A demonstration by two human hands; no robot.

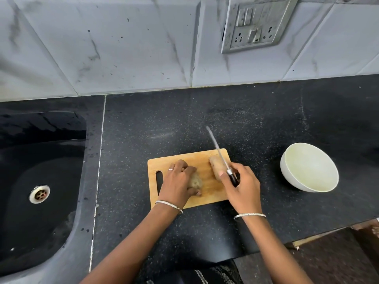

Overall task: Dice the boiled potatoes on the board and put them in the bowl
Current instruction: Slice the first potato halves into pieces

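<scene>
On the black speckled stone worktop [164, 124] lies a pale rectangular wooden cutting board [194, 157] with a slot handle at its left end. Two whole boiled potatoes, still in their brownish skins, rest on it. The left hand [180, 181] covers the rounder potato [195, 181] near the board's middle, its grip curled round it, fingers over the far side and thumb tucked at the near side. The longer potato [215, 167] lies at the board's right end, apart from the first. The right hand [243, 185] has its grip wrapped round the dark handle of a slim steel-bladed knife [220, 154], with a fingertip just by the metal collar where the blade begins. The blade points away and to the left, crossing above the longer potato and past the board's far edge. Whether its edge touches the potato cannot be told, and the tip is blurred. A round white bowl [287, 175] sits on the worktop to the right, well apart from the board and tilted toward the camera. A thin silver bangle circles each wrist, and a ring [170, 170] shows on the left hand. To the left a black sink [41, 140] with a round metal drain [39, 194] is set into the worktop. Behind, grey marble-patterned wall tiles [102, 48] carry a metal-framed switch and socket panel [256, 25].
</scene>
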